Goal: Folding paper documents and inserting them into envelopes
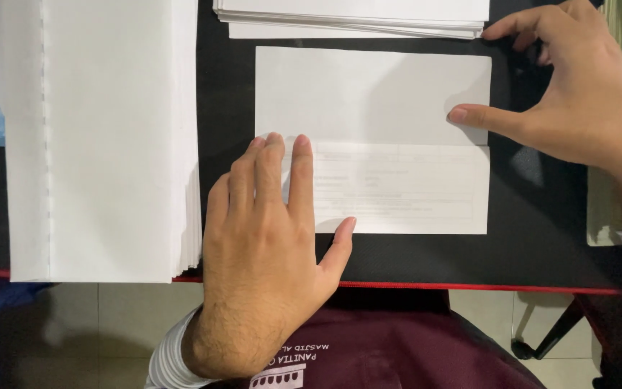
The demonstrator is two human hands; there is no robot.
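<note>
A folded sheet of white paper (373, 140) is laid flat at the middle of the black worktop (534, 238), its lower flap turned up and showing faint grey print through the back. The left hand (268, 238) is spread flat, its fingers pressed on the sheet's left part by the crease. The right hand (577, 94) is open, with the thumb tip set on the crease at the right edge and the forefinger touching a low pile of folded white sheets (354, 18) at the far edge. The sheet is judged light, thin, limp and easily creased, best gripped by its edges. A thick stack of white paper (102, 137) lies at the left edge.
</note>
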